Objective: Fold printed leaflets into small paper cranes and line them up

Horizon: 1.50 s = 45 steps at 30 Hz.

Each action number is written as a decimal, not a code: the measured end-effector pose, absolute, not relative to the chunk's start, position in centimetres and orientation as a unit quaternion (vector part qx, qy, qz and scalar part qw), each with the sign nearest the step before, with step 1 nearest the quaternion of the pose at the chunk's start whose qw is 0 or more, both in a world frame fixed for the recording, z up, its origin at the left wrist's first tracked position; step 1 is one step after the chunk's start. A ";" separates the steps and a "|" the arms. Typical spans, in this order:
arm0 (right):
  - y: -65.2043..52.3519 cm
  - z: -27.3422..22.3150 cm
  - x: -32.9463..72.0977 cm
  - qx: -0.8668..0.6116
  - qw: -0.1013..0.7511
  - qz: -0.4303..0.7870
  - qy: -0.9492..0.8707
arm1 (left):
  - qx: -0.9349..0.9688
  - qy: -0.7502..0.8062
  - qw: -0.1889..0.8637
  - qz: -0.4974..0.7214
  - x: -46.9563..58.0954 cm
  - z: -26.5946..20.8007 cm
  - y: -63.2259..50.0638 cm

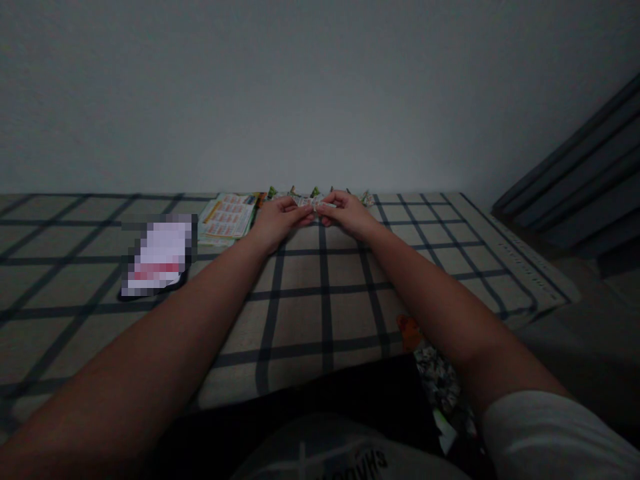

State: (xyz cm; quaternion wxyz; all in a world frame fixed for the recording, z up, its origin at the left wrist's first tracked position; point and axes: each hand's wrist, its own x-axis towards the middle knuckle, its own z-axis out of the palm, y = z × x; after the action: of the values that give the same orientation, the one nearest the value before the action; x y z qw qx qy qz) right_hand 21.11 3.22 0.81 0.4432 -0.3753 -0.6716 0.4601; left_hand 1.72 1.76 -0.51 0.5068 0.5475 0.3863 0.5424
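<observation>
My left hand [284,221] and my right hand [346,212] meet near the far edge of the table, fingertips almost touching. Both pinch a small piece of printed paper [306,200] between thumbs and fingers. Its lower part is hidden by the fingers, and its exact fold is too small to make out. Just behind the hands, along the wall, stands a row of several small pointed folded-paper pieces [315,191], green and white. Left of my left hand lies a stack of printed paper sheets [227,217].
A checked cloth [300,320] covers the table, which meets a plain wall [320,100]. A phone with a blurred lit screen [163,250] lies at left. Below my right forearm sits a heap of crumpled printed paper [437,377]. A dark curtain [590,160] hangs at right.
</observation>
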 end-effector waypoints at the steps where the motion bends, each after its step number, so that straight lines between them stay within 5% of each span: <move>1: 3.3 0.8 21.1 -0.372 0.441 0.469 -0.669 | 0.545 0.387 0.507 0.544 1.7 -0.5 1.8; 24: 3.5 1.2 22.0 -0.380 0.405 0.297 -0.777 | 0.711 0.463 0.302 0.436 0.9 0.1 1.4; 45: 2.9 0.8 20.7 -0.382 0.431 0.304 -0.759 | 0.654 0.418 0.421 0.470 0.9 -0.7 2.2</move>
State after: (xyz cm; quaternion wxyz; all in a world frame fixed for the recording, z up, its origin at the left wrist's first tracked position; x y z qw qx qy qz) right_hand 20.70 2.94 0.85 0.4306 -0.3824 -0.7590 0.3037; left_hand 0.87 2.22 -0.67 0.4210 0.6539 0.4178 0.4697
